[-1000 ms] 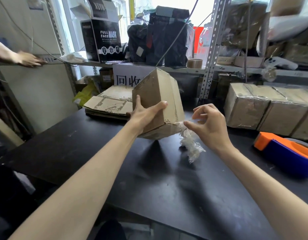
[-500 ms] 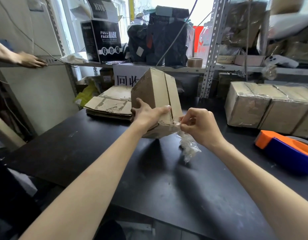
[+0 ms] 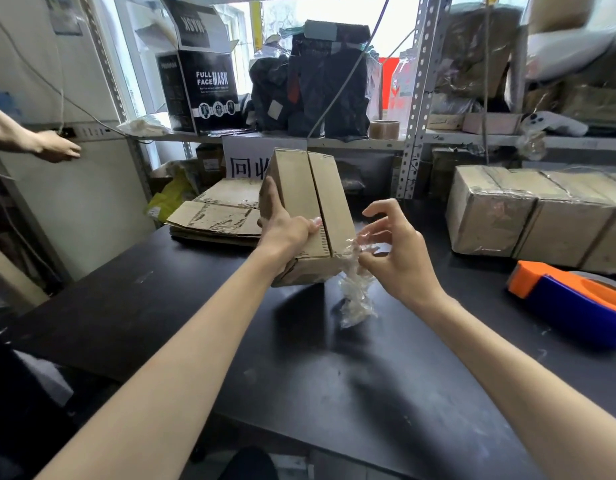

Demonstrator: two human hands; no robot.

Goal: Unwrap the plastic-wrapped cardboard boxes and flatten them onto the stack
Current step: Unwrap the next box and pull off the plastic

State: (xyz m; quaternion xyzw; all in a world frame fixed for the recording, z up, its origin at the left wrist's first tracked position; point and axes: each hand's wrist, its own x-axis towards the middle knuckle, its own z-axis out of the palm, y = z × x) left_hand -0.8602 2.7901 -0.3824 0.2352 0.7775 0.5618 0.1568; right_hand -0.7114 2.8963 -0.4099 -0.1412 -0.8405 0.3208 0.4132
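Note:
My left hand (image 3: 285, 230) grips a brown cardboard box (image 3: 299, 188), held tilted above the black table (image 3: 195, 306) with its seam side facing me. A crumpled strip of clear plastic wrap (image 3: 355, 299) hangs from the box's lower right corner down to the table. At that corner my right hand (image 3: 400, 258) pinches the plastic between thumb and a finger, with the other fingers spread. A stack of flattened cardboard (image 3: 216, 220) lies on the table behind and left of the box.
A row of plastic-wrapped boxes (image 3: 507, 216) sits at the back right. An orange and blue tape dispenser (image 3: 569, 306) lies at the right edge. Another person's hand (image 3: 53, 150) reaches in at far left. Metal shelves behind hold a black mask box (image 3: 202, 95) and a tape roll (image 3: 384, 129).
The box has turned so that its seam side faces me. My right hand closed on the plastic at the corner, and now its other fingers are spread while the strip still hangs.

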